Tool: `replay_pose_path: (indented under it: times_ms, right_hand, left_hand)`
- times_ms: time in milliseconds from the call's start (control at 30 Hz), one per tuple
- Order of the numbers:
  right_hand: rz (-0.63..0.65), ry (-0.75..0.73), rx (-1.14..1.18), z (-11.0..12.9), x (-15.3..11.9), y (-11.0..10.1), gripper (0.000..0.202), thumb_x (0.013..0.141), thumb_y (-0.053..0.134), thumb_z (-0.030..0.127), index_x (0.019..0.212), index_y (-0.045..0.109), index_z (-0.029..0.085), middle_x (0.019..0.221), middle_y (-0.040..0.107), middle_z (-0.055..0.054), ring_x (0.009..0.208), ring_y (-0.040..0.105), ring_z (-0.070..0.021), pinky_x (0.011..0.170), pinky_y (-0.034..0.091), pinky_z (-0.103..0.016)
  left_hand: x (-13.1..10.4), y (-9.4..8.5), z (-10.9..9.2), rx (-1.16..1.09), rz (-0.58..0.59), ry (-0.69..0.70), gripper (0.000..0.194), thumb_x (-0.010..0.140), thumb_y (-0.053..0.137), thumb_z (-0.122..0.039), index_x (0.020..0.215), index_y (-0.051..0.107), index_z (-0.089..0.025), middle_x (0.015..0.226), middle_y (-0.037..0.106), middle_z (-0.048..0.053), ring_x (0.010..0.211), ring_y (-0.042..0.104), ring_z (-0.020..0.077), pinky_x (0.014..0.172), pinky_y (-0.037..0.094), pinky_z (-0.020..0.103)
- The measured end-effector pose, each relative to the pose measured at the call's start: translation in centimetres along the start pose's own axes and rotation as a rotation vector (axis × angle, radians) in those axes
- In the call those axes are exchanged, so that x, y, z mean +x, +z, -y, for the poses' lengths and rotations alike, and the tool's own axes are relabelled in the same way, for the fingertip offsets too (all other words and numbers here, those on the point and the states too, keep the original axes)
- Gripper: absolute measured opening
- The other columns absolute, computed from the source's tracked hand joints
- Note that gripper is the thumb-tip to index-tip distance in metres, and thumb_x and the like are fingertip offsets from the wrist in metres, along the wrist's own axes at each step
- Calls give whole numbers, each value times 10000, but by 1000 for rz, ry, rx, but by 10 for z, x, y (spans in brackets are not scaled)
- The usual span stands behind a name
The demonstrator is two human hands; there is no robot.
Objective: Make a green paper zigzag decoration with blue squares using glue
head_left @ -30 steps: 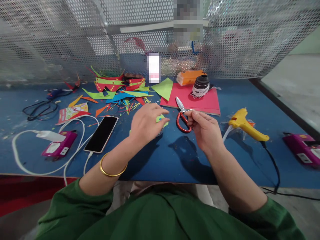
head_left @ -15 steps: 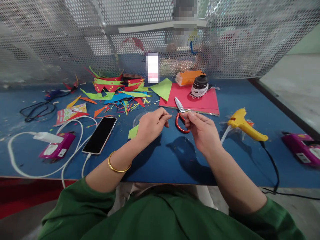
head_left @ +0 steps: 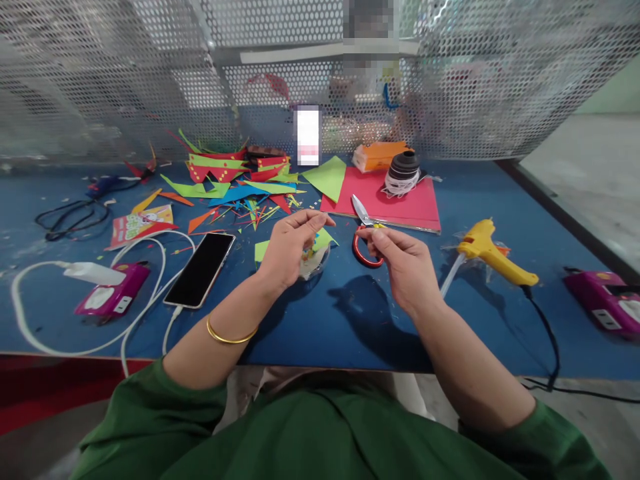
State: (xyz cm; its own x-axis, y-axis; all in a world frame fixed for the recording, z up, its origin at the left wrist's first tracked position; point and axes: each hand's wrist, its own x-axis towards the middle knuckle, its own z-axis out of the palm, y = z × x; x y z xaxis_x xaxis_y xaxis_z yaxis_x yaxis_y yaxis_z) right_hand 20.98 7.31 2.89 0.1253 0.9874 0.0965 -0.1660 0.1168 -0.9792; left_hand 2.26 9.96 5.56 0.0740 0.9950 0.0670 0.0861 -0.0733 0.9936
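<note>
Lying near curled right fingers (head_left: pixel 384 244), red-looped metal scissors (head_left: pixel 365 218) taper sharply.

Left hand (head_left: pixel 289 250) blocks a good chunk of the clear dish (head_left: pixel 315 267), and I can't tell if the green paper (head_left: pixel 261 252) poking out either side is one piece. Anything pinched in the fingers is way too tiny to make out. Right hand (head_left: pixel 407 263) hides part of the scissors (head_left: pixel 361 209). The purple socket box (head_left: pixel 603 300) gets chopped by the right edge, and stuff behind the mesh (head_left: pixel 125 87) is just blur.
</note>
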Motion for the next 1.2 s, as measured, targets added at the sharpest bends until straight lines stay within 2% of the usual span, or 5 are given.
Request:
replay_pose_path:
  times_ms: [200,300,633,1033,1200]
  right_hand:
    - [4,-22,-118,0,-1,4,204,811,734,420,869,824,246,760,693,-5,714,582,-135,684,478,-283]
    - [57,-19,-145,-1,-2,6,203,810,733,408,893,821,244,765,704,-2,714,596,-139,697,486,-288]
    - [155,-83,-239,2,-7,6,239,797,748,395,943,790,211,811,711,-15,716,593,-146,699,487,-306]
    - [228,-98,-150,0,-15,11,300,728,828,382,974,762,224,825,684,-4,777,600,-154,762,500,-318]
    - [239,104,108,5,-13,10,385,786,746,595,905,809,234,825,687,-26,749,581,-134,730,493,-285]
  left_hand:
    - [5,-5,6,-444,34,-101,234,776,808,-404,752,678,-211,501,319,-75,538,454,103,617,470,251]
    - [1,-7,1,-591,82,-105,255,751,841,-415,759,690,-210,504,256,-98,473,359,80,608,487,247]
    - [-39,22,1,-23,61,135,285,788,800,-454,847,736,-182,742,697,6,633,594,110,597,479,227]
    - [-42,25,7,436,-218,535,351,991,577,-365,683,554,-197,603,541,-40,573,489,102,593,378,249]
    - [-41,22,7,351,-298,465,502,1033,459,-426,587,378,-209,532,388,-49,505,367,100,526,310,268]
